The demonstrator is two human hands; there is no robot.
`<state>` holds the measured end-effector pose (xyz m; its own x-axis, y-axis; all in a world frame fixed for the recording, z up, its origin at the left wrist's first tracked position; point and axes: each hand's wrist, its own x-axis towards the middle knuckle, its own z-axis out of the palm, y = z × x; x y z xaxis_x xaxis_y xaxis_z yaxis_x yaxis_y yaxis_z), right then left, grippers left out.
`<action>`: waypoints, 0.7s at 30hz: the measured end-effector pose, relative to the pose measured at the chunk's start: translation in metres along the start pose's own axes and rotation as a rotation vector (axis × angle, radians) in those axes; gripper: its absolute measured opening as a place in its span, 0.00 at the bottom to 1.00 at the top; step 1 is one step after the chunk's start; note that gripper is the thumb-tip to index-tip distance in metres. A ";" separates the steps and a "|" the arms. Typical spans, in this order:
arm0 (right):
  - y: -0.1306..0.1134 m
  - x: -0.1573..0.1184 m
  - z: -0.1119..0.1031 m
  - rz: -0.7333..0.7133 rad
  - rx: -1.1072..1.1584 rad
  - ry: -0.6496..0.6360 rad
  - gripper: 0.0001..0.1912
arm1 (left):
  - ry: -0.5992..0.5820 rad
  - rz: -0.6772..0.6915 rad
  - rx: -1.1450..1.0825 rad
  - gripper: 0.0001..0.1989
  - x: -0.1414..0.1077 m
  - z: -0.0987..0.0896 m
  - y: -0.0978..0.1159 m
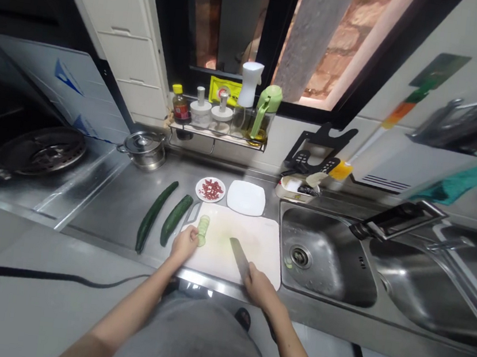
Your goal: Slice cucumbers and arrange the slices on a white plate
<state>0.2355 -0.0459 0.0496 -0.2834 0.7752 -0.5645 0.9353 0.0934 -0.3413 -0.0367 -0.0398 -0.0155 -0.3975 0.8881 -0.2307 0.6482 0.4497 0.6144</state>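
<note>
A white cutting board (215,262) lies on the steel counter. Near its left side, a short overlapping row of pale green cucumber slices (202,229) rests on it. My left hand (185,244) is at the lower left of the slices, fingers bent together against them; whether it grips a slice is too small to tell. My right hand (258,285) is closed around the handle of a knife (239,256), whose blade points up and left over the board, apart from the slices. Two whole cucumbers, one longer (156,215) and one shorter (175,219), lie left of the board.
Behind the board are a plate of small red pieces (210,189) and a white plate (246,197). A lidded pot (143,148) stands back left. The sink (323,264) adjoins the board's right side. A bottle rack (217,135) hangs on the wall.
</note>
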 end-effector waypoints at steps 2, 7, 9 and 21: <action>0.000 0.000 0.001 0.003 0.002 0.003 0.14 | 0.009 0.005 0.009 0.10 0.001 -0.001 -0.002; 0.002 0.003 0.004 0.006 0.004 0.010 0.16 | 0.018 -0.019 0.072 0.09 0.001 -0.001 -0.006; 0.003 0.003 0.005 0.004 0.002 0.008 0.15 | 0.024 -0.032 0.106 0.09 0.000 -0.001 -0.007; 0.004 0.004 0.010 0.002 0.034 0.044 0.13 | 0.005 -0.022 0.152 0.10 -0.007 -0.005 -0.008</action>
<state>0.2365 -0.0491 0.0382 -0.2708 0.8025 -0.5316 0.9279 0.0706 -0.3660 -0.0423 -0.0504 -0.0152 -0.4156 0.8778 -0.2385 0.7300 0.4782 0.4883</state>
